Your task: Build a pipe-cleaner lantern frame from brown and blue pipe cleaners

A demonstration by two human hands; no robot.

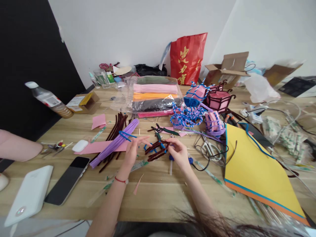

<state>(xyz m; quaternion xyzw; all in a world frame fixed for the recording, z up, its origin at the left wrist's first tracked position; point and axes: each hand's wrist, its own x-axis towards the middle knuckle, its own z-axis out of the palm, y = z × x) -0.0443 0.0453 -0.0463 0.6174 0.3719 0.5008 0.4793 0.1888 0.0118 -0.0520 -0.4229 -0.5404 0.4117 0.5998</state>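
From my remote seat I see a dark brown fuzzy-stem frame near the dial's centre, its right edge pinched between the thumb and fingers of the right hand. At the frame's 9 o'clock, the left hand stretches its fingers beside a blue fuzzy stem; I cannot tell whether it grips that. Taking the frame as centre, I have pliers at 12, scissors at 3 and a purple stem bundle at 9.
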